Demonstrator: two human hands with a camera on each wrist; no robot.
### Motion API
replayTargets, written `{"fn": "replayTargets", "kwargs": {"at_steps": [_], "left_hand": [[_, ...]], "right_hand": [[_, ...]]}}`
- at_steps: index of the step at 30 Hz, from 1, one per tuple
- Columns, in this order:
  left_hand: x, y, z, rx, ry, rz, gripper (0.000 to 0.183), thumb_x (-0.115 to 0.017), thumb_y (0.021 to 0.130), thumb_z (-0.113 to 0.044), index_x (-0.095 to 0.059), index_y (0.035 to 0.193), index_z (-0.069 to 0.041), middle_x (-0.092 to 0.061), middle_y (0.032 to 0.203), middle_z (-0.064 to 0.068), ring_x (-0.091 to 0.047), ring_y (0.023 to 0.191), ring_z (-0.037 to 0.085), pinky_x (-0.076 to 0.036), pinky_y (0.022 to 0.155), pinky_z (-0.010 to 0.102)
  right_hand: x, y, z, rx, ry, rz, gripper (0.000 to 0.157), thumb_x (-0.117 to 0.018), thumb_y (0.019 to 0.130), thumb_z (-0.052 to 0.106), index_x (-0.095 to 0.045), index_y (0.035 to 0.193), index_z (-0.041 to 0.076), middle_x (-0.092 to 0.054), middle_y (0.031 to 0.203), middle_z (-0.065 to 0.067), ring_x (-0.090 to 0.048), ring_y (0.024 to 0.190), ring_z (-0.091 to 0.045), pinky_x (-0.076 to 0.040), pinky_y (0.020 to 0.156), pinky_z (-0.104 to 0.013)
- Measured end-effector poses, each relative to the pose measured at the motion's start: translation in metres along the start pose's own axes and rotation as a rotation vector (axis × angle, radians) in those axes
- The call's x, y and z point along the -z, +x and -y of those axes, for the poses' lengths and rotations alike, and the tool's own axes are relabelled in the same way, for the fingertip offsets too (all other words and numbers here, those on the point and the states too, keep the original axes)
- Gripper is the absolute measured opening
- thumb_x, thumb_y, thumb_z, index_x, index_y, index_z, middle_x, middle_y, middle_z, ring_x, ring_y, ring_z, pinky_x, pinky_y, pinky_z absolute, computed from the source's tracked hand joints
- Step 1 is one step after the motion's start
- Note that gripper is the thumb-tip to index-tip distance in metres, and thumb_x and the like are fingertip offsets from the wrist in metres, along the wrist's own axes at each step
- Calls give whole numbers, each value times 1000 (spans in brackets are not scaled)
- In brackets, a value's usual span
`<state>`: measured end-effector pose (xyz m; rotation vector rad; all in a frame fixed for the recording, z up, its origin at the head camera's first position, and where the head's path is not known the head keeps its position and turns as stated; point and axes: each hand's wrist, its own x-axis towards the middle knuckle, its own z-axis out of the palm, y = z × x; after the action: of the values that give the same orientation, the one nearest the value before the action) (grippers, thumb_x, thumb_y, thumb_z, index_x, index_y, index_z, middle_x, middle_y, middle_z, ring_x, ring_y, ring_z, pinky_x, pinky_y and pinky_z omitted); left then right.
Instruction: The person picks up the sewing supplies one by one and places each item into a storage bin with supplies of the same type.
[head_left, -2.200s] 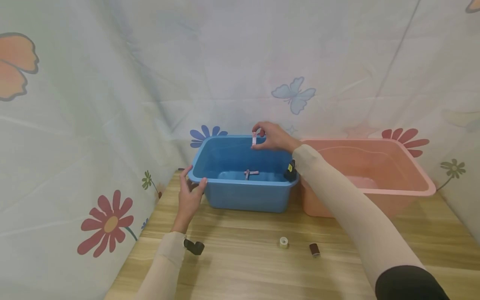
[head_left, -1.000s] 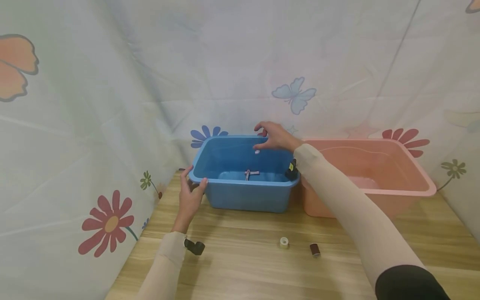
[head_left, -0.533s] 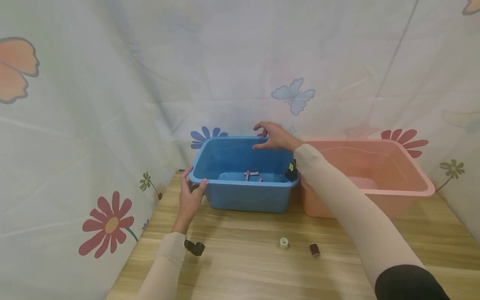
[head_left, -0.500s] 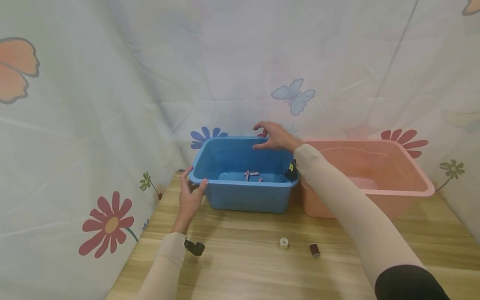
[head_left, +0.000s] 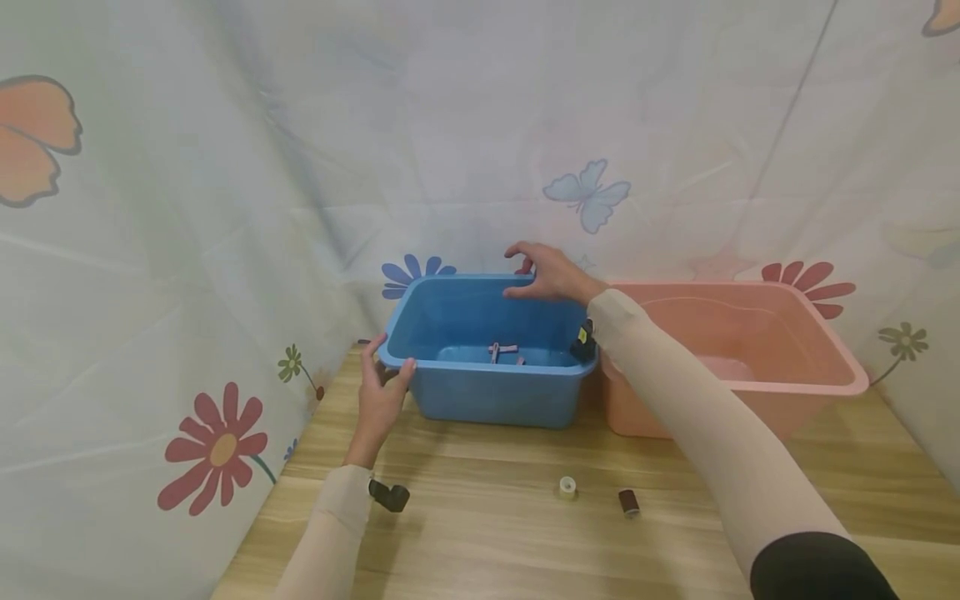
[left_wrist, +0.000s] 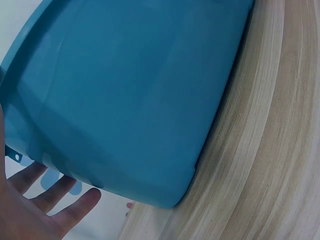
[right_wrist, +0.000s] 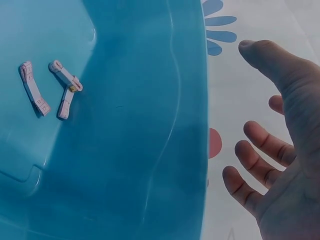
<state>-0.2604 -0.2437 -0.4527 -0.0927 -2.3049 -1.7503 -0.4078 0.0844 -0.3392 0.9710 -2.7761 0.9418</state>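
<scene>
At the left front corner of the blue plastic tub (head_left: 487,396), my left hand (head_left: 381,404) holds the rim, thumb on the front side and fingers round the left side. The left wrist view shows the fingers (left_wrist: 75,210) against the outer wall. Over the tub's back right part hovers my right hand (head_left: 551,273), thumb and fingers spread apart with nothing between them. Folded tape measures with printed numbers lie on the tub floor: two crossed tape measures (right_wrist: 65,77) and a single tape measure (right_wrist: 34,91) apart from them.
A pink plastic tub (head_left: 795,387) stands right of the blue one, under my right forearm. On the wooden table (head_left: 480,525) in front are a small cream spool (head_left: 567,487) and a dark brown spool (head_left: 628,502). A printed curtain (head_left: 450,150) hangs close behind the tubs.
My right hand has let go of a folded tape measure, which dropped into the blue tub near the two crossed ones. The left hand has stayed at the rim.
</scene>
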Motion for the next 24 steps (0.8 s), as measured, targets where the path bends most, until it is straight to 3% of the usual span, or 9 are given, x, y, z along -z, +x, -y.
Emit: {"fn": "replayTargets", "kwargs": {"at_steps": [10, 24], "left_hand": [[-1, -2, -6, -29, -5, -2, 75, -66, 101, -31, -24, 160, -17, -38, 159, 23, -52, 132, 42, -50, 98, 60], [-3, 0, -4, -30, -4, -1, 75, -66, 101, -31, -23, 160, -16, -38, 159, 24, -53, 131, 42, -51, 97, 59]], "right_hand": [[2, 0, -2, 61, -9, -33, 74, -81, 88, 36, -48, 148, 7, -62, 120, -21, -63, 105, -37, -57, 87, -43], [12, -7, 4, 38, -21, -25, 75, -80, 89, 39, -47, 150, 11, -60, 128, -19, -61, 110, -37, -56, 88, -43]]}}
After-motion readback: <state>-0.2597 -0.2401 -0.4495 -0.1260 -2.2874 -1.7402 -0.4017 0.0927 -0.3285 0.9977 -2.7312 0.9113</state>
